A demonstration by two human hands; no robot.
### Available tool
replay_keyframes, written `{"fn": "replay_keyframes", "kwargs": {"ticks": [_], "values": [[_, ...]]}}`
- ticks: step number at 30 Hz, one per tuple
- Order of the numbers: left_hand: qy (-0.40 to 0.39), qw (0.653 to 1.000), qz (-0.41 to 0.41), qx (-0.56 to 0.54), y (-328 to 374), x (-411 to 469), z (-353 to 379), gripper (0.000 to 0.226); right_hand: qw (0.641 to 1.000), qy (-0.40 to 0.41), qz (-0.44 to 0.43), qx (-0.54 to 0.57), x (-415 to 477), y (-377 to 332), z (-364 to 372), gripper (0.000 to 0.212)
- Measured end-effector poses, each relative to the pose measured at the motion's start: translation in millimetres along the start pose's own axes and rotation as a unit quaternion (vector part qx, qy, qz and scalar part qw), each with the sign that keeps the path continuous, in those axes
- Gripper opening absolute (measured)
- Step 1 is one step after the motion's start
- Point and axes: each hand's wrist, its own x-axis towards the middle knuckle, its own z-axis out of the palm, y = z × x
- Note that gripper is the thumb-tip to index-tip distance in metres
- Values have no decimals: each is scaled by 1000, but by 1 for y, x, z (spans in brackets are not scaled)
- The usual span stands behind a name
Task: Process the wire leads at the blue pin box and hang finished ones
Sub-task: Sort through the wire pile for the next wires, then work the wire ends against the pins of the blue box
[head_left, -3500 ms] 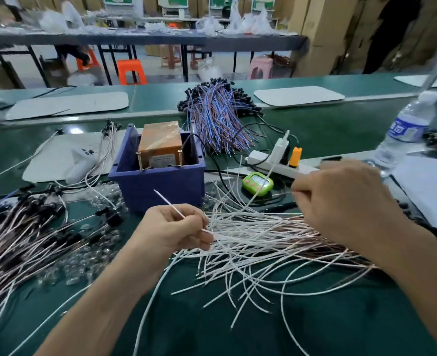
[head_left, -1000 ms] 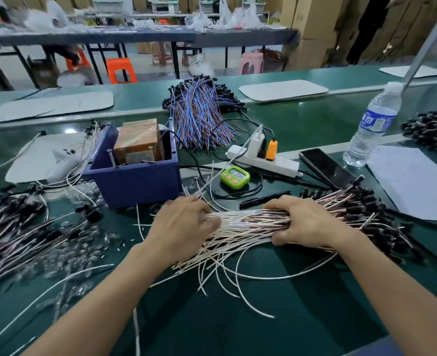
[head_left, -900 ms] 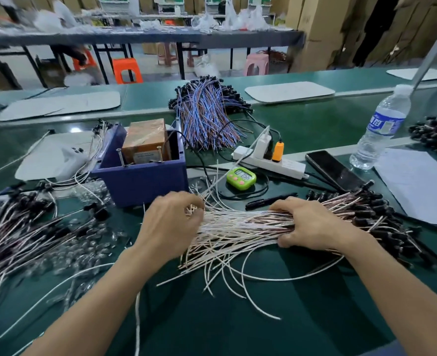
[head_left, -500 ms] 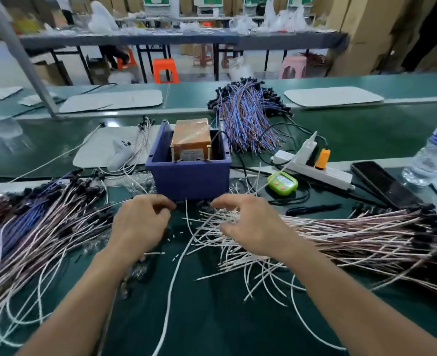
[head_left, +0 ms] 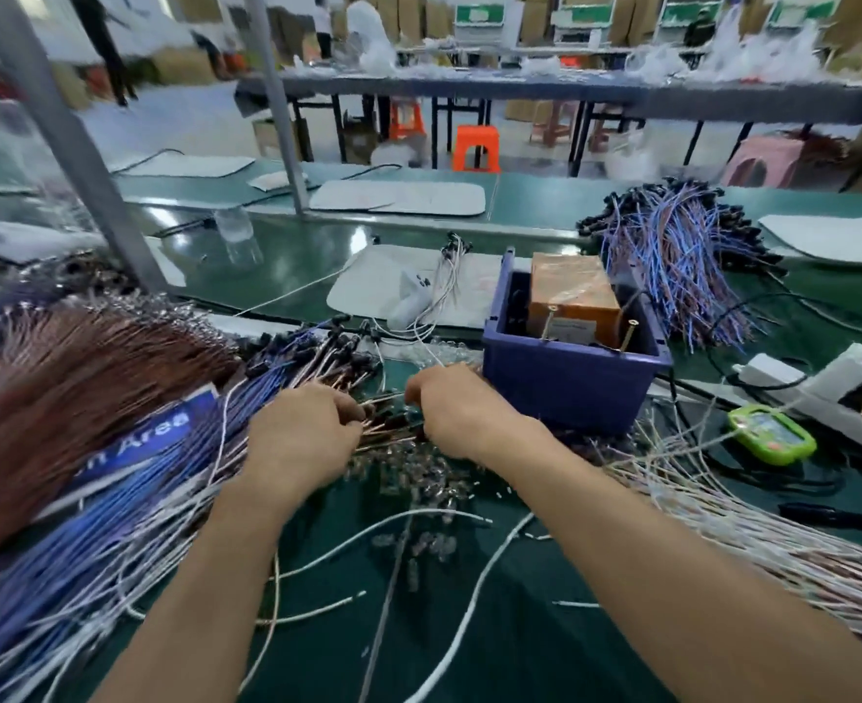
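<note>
The green bench (head_left: 530, 646) is covered in wiring. A broad fan of brown and blue wire leads (head_left: 89, 398) takes up its left side, and a looser spread of white leads (head_left: 748, 540) trails off to the right. The blue pin box (head_left: 566, 393) stands just beyond the right wrist with an orange block (head_left: 571, 296) inside it. Two brass pins (head_left: 627, 334) rise at the box's near edge.

In front of the box's left corner the two bare hands meet. The left grip (head_left: 302, 438) is closed, with its fingers curled onto the tips of a few thin coppery leads (head_left: 383, 428) at the edge of the fan. The right grip (head_left: 459, 413) is knuckles-up, almost touching the left. Its fingertips are tucked out of sight, so I cannot tell whether it holds anything. Small clear caps (head_left: 419, 474) lie scattered on the bench under and near both hands.

The step in hand looks like picking: one lead is being singled out of the heap, and nothing is at the pins yet. The next move calls for teasing that lead free without dragging its neighbours, then carrying its bare end right and up to the pins. No hanging place is clearly in view.
</note>
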Motion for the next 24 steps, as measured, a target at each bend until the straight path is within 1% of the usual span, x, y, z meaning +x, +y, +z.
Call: {"fn": "replay_keyframes", "kwargs": {"ticks": [2,4,5,6,8,10,13,15,18,19,22,23,24], "values": [[-25,998,11,-48,-8,2,0,19,999,28,22,-10,10,-7,4,36],[-10,995,16,-101,-16,3,-1,23,997,74,32,4,18,-15,6,32],[1,993,18,-113,-19,4,-2,24,996,84,22,6,22,-19,6,32],[-1,993,22,-112,-22,4,-2,26,997,78,9,2,25,-23,7,32],[-19,996,36,-80,-22,3,0,32,999,35,-9,-14,27,-30,7,30],[-16,997,52,-52,-21,3,5,34,1000,-2,-14,-22,28,-32,6,28],[10,996,55,-73,-20,4,9,25,999,-30,-11,-36,25,-32,3,24],[25,992,49,-110,-20,6,9,18,999,-23,-1,-34,20,-34,5,20],[23,984,47,-168,-19,5,7,20,998,33,42,28,9,-37,11,7],[19,980,51,-193,-19,6,6,21,996,46,53,48,5,-37,11,2],[-12,951,58,-304,-21,9,-1,23,985,100,56,125,-7,-37,7,10],[-35,934,54,-352,-22,10,-6,24,979,127,53,148,-12,-37,4,11],[-63,908,43,-411,-23,10,-11,26,974,154,52,160,-18,-38,1,13]]}}
